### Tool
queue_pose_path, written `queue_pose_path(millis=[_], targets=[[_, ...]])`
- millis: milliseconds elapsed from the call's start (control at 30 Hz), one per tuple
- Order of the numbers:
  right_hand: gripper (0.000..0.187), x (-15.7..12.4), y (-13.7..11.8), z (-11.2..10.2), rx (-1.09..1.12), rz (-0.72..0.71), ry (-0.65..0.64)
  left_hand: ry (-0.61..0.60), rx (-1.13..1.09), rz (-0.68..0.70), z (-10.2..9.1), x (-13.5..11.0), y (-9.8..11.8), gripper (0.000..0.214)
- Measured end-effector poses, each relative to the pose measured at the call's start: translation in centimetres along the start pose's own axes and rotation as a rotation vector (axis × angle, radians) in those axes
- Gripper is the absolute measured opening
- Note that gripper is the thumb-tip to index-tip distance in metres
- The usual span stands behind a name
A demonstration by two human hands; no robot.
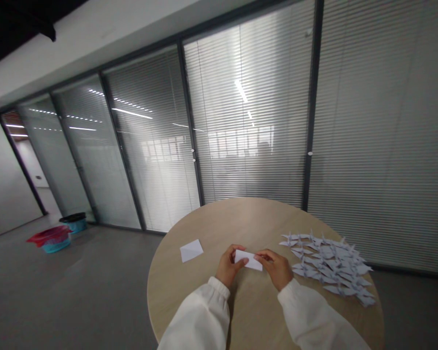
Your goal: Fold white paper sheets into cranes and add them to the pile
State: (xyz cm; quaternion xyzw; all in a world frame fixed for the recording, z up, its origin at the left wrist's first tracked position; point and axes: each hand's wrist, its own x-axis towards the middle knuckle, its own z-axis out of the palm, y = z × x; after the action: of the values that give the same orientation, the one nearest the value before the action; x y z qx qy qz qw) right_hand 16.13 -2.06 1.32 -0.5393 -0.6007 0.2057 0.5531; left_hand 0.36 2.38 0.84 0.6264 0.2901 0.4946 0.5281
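Observation:
A folded white paper strip [248,259] lies between my two hands on the round wooden table [241,218]. My left hand [229,267] pinches its left end, fingers closed over the edge. My right hand [276,268] pinches its right end the same way. Both wrists rest near the tabletop in white sleeves. A second small white paper square [191,250] lies flat to the left of my left hand, untouched.
A spread of several folded white paper cranes [328,266] covers the table's right side. Glass walls with closed blinds stand behind the table. On the grey floor at far left sit a red and blue basket [51,238] and a dark bin [74,221].

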Motion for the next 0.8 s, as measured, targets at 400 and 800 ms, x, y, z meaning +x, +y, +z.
queue_pose_path(millis=[400, 800], targets=[[0.023, 0.13, 0.82, 0.26, 0.008, -0.055, 0.032, 0.026, -0.028, 0.004, -0.03, 0.05, 0.35, 0.037], [0.022, 0.16, 0.90, 0.21, 0.007, -0.053, 0.025, 0.029, -0.017, 0.017, 0.00, 0.08, 0.46, 0.029]])
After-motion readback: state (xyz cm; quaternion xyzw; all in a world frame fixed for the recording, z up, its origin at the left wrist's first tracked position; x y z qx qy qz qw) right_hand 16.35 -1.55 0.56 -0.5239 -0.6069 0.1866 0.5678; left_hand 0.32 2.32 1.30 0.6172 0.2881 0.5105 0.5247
